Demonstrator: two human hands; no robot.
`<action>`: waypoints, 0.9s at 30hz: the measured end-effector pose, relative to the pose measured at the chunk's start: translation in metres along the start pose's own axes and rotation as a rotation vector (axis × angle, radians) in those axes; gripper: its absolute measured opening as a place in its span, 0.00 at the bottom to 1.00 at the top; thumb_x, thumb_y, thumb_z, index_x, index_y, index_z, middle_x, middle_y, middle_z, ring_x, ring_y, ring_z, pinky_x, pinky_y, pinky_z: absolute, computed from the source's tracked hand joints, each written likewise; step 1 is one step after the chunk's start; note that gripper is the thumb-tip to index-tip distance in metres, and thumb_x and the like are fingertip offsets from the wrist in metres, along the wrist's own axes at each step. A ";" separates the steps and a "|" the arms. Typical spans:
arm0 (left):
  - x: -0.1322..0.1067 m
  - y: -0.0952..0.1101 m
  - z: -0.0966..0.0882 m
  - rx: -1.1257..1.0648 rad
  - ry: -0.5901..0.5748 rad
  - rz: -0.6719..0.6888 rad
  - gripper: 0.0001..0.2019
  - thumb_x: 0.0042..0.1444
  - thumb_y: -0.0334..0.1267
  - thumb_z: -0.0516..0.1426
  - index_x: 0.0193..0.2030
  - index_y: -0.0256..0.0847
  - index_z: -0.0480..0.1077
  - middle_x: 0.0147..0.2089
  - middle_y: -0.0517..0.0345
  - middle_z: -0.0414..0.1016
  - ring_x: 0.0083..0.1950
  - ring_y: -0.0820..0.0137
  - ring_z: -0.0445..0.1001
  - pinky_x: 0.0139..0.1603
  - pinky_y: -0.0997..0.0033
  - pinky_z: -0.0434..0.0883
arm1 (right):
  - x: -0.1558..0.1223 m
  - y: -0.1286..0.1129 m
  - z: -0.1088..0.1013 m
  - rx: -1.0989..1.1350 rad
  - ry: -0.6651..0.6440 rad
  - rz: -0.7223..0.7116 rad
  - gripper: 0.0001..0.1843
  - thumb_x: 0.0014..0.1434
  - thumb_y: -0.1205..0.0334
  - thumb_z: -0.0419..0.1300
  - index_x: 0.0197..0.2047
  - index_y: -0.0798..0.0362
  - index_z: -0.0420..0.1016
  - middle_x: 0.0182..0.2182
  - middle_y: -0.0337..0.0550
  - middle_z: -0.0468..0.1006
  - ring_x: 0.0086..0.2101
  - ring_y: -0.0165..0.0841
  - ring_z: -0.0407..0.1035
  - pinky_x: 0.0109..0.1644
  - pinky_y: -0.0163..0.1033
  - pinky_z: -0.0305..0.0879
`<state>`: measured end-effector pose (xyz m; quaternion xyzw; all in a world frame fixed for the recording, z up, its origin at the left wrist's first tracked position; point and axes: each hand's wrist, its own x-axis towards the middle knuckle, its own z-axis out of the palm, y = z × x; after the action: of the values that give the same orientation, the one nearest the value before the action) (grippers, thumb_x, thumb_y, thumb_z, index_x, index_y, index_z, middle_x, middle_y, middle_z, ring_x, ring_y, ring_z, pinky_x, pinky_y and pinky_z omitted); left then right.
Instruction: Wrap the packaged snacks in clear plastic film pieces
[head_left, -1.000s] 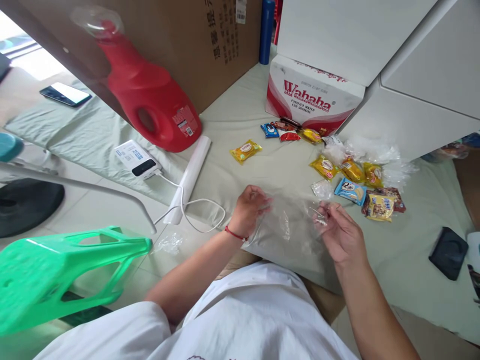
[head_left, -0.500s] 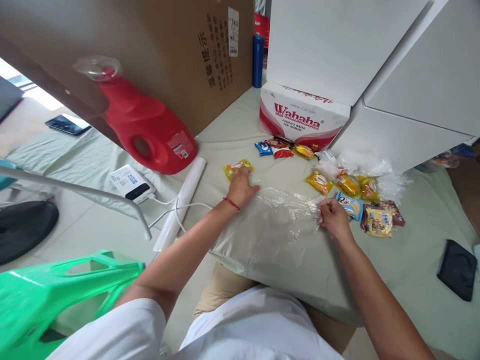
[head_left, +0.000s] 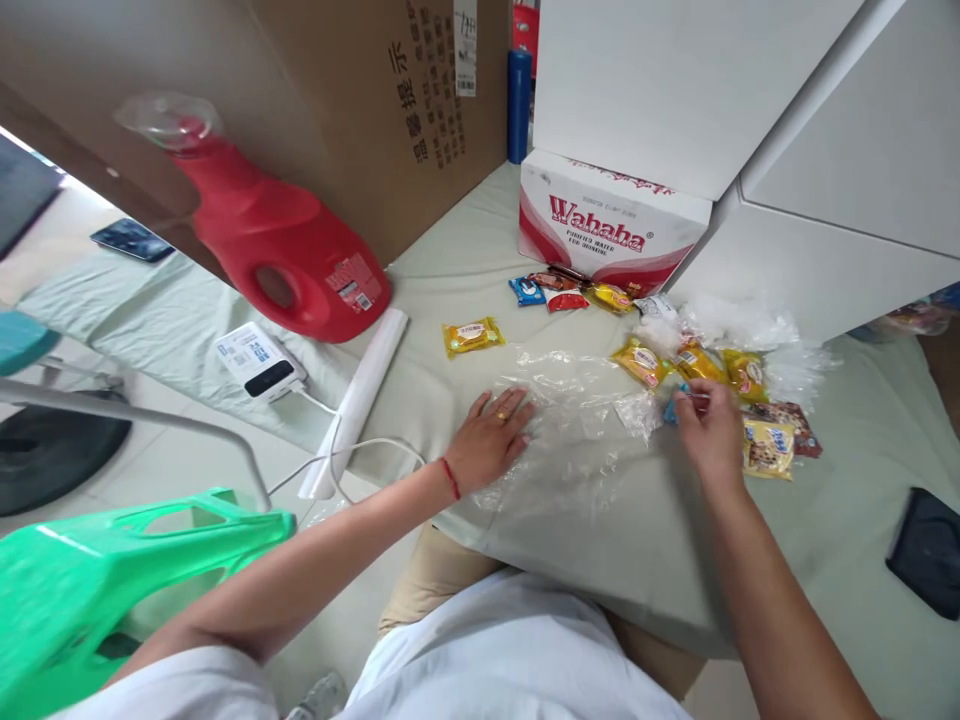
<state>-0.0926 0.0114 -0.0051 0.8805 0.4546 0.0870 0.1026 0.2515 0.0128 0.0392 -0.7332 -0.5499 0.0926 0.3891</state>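
Observation:
My left hand lies flat, fingers spread, on the left part of a clear plastic bag spread on the pale green cloth. My right hand is just right of the bag, fingers pinched on a blue snack packet at the edge of a pile of wrapped snacks. Most of that packet is hidden under the hand. A single yellow packet lies apart, above my left hand.
More packets and crumpled clear plastic lie beside a Wahaha carton. A red detergent jug, power bank with cable, white roll, green stool and black pad surround the area.
My left hand came back from the yellow packet and now rests flat on the bag. My right hand let go of the bag's edge and moved right onto the blue packet.

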 end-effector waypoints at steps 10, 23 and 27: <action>-0.037 -0.004 -0.002 0.061 -0.004 -0.071 0.30 0.75 0.46 0.42 0.80 0.41 0.50 0.79 0.45 0.55 0.79 0.55 0.56 0.78 0.39 0.48 | -0.100 -0.010 0.026 0.404 -0.313 0.410 0.42 0.51 0.39 0.69 0.62 0.52 0.66 0.33 0.39 0.80 0.28 0.33 0.68 0.35 0.39 0.66; -0.002 -0.003 -0.042 0.046 -0.011 -0.218 0.28 0.57 0.28 0.55 0.66 0.41 0.72 0.74 0.44 0.66 0.75 0.49 0.61 0.71 0.44 0.67 | -0.058 0.047 -0.039 -0.079 -0.198 0.165 0.27 0.59 0.43 0.61 0.53 0.53 0.76 0.35 0.46 0.79 0.33 0.39 0.69 0.43 0.46 0.68; 0.016 0.021 -0.043 -0.057 0.170 -0.090 0.21 0.63 0.29 0.50 0.58 0.41 0.77 0.61 0.45 0.78 0.66 0.53 0.71 0.67 0.44 0.70 | -0.024 0.051 -0.049 -0.504 -0.162 -0.253 0.27 0.63 0.55 0.58 0.63 0.54 0.73 0.58 0.60 0.76 0.60 0.54 0.63 0.64 0.60 0.60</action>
<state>-0.0779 0.0173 0.0428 0.8452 0.4983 0.1698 0.0926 0.3079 -0.0358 0.0314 -0.7225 -0.6721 -0.0377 0.1580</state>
